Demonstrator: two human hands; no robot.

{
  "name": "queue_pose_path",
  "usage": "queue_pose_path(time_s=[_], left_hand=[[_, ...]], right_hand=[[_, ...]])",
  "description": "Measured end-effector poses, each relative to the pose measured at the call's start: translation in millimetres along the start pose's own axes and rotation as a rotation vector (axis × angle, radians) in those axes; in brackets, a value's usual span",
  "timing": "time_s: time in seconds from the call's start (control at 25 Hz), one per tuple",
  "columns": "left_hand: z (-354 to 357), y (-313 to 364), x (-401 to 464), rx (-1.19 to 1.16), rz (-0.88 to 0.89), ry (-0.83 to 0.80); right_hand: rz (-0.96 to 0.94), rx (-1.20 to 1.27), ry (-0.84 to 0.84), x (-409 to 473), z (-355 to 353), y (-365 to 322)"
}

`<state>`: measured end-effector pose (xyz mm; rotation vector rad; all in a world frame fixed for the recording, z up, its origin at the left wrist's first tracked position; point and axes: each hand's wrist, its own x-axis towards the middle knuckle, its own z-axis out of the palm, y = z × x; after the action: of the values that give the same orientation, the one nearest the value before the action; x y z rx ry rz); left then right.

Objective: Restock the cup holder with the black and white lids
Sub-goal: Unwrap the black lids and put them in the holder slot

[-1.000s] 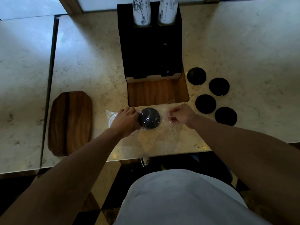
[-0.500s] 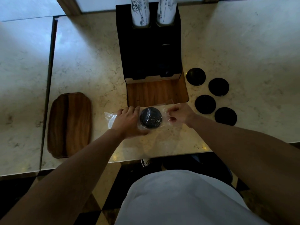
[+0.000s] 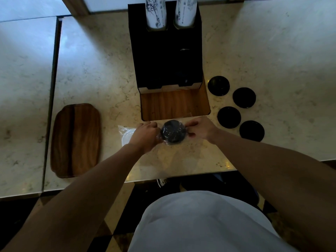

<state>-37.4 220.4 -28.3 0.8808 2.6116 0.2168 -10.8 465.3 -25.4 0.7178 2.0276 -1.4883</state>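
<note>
Since the earlier frames the right hand [image 3: 201, 129] has been closing in from 3 o'clock until its fingers are touching the wrapped stack of black lids [image 3: 173, 132], and the left hand [image 3: 145, 136] has been curling tighter at the stack's 9 o'clock side. Both hands are pinching the clear plastic sleeve [image 3: 127, 130] around the stack, which is sitting on the bench [image 3: 94, 73] just at 6 o'clock of the cup holder [image 3: 166, 51]. A white lid seems to be lying in the sleeve's tail behind the left hand, though that is hard to tell. The step in hand looks like opening the sleeve: it would go best by pulling the film apart gently while keeping the stack steady, so the lids are not spilling off the bench edge. At 3 o'clock four loose black lids [image 3: 236, 108] are lying well apart from the holder. At 9 o'clock a wooden tray [image 3: 76, 139] is resting. Two paper cup stacks [image 3: 170, 11] are standing at 12 o'clock.
</note>
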Motion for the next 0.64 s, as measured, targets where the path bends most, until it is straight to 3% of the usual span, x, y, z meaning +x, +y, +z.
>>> queue_pose_path(time_s=[0.64], left_hand=[[5.4, 2.1, 0.3, 0.085, 0.002, 0.014]], right_hand=[[0.052, 0.07, -0.141, 2.6, -4.1, -4.7]])
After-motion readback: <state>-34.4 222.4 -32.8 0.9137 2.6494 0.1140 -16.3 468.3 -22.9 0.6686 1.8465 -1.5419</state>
